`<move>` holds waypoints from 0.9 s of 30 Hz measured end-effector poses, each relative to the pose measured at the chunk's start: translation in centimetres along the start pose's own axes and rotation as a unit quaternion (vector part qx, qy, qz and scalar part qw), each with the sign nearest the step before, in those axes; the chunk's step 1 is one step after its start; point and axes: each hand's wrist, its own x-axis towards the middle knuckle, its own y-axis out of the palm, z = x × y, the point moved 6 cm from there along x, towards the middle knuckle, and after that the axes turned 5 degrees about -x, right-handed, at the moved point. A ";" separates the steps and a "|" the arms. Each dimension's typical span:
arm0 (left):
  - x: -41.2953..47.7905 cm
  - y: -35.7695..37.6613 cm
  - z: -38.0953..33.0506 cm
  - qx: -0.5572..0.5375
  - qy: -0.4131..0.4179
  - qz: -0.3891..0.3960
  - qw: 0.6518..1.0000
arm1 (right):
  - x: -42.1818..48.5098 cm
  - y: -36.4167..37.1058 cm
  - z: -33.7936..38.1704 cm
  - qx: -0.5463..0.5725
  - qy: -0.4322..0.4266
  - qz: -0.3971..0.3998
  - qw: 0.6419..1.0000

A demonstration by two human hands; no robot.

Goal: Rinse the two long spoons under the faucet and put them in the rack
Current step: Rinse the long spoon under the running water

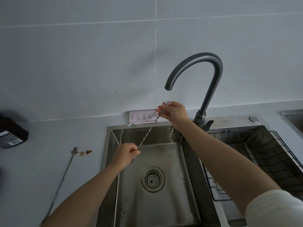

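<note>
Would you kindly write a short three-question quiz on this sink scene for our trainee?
1. True or false: the left hand and right hand both hold one spoon under the running faucet.
2. Where does the second spoon lie? A) on the counter left of the sink B) in the sink C) in a cup
3. Fill in: the wire rack sits to the ___ of the drain.
Key: 1 true; 2 A; 3 right.
</note>
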 end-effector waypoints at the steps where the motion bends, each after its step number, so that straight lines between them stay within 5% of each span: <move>1: 0.0 -0.1 0.0 0.003 0.000 -0.001 1.000 | 0.1 0.1 -0.1 -0.005 -0.002 0.000 1.000; 27: 0.8 -0.4 -1.1 0.038 0.019 -0.002 0.999 | 0.2 -0.3 0.3 -0.033 0.014 -0.029 0.999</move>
